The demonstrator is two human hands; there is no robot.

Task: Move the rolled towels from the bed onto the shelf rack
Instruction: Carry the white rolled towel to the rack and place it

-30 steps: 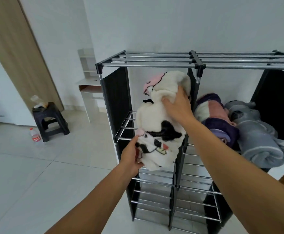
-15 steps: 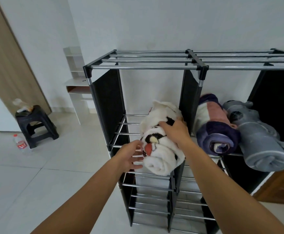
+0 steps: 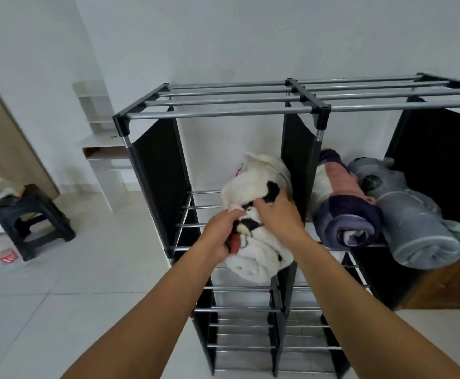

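White rolled towel (image 3: 253, 258) lies on shelf rack (image 3: 223, 114), left compartment, against the divider. It is gripped by left hand (image 3: 222, 233) and right hand (image 3: 278, 214), fingers curled into the cloth.

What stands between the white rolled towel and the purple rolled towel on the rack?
The rack's black fabric divider panel stands between the white towel and the purple towel, as the head view shows.
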